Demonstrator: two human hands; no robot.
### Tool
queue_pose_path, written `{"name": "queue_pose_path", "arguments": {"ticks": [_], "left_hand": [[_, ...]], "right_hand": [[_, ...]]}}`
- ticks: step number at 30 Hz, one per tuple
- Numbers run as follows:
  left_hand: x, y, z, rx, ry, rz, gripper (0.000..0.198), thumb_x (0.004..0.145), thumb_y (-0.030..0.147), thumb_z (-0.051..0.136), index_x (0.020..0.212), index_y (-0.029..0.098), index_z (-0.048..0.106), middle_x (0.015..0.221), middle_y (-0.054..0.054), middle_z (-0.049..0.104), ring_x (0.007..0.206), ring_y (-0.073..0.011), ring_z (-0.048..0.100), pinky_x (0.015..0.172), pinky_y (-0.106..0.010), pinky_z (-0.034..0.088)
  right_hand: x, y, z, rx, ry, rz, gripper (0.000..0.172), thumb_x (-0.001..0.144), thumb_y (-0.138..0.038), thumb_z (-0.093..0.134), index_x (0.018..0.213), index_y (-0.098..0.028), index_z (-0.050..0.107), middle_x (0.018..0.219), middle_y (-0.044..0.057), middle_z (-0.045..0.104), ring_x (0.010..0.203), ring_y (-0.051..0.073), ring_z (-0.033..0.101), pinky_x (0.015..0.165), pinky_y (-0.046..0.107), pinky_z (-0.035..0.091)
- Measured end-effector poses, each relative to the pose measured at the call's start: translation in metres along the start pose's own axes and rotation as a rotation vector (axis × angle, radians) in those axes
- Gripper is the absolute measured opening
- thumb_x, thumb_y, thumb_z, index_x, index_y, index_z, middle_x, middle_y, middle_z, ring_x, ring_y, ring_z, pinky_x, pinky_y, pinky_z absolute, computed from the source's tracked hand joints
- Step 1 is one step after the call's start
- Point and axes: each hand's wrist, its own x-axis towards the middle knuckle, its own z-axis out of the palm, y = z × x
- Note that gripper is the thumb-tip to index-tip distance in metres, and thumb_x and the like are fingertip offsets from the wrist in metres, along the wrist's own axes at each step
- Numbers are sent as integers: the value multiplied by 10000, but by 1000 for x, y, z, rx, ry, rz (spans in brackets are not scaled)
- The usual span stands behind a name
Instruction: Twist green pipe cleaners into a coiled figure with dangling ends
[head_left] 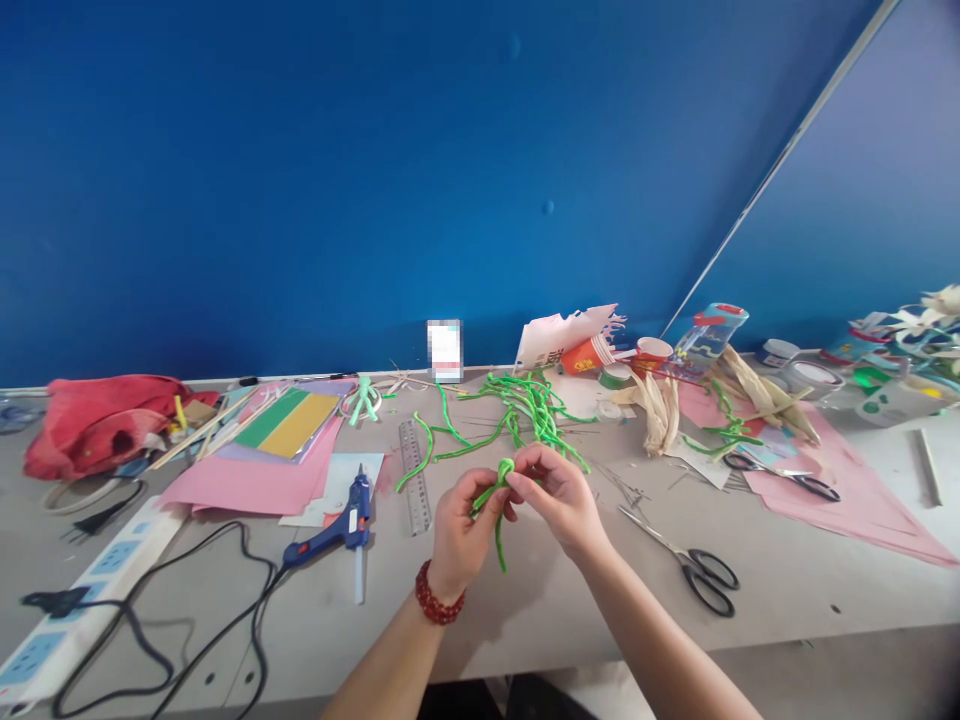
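My left hand (461,535) and my right hand (559,495) are raised just above the grey tabletop (540,610). Both pinch a green fuzzy pipe cleaner (498,535), which is twisted into a small knot between my fingertips. One end hangs below the knot. A red bead bracelet (437,595) circles my left wrist. Beyond my hands lies a tangled pile of green pipe cleaners (525,410), not touching them. To the right of my right hand rest black-handled scissors (697,575).
A blue hot glue gun (337,530) and a metal ruler (415,478) lie left of my hands. Pink paper sheets (240,490), a red cloth (105,425), a power strip (82,590) with black cords, dried corn husks (656,415) and paper cups (589,353) crowd the table.
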Motion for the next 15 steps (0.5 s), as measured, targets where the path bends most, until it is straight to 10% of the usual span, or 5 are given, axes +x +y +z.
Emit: {"name": "queue_pose_path", "arguments": {"ticks": [15], "left_hand": [[1, -2, 0, 200, 49, 11, 188, 919, 320, 630, 806, 170, 623, 643, 8, 656, 584, -118, 622, 591, -221, 482]], "right_hand": [[5, 3, -2, -223, 27, -37, 129, 851, -242, 655, 749, -192, 593, 707, -25, 574, 545, 113, 588, 544, 251, 486]]}}
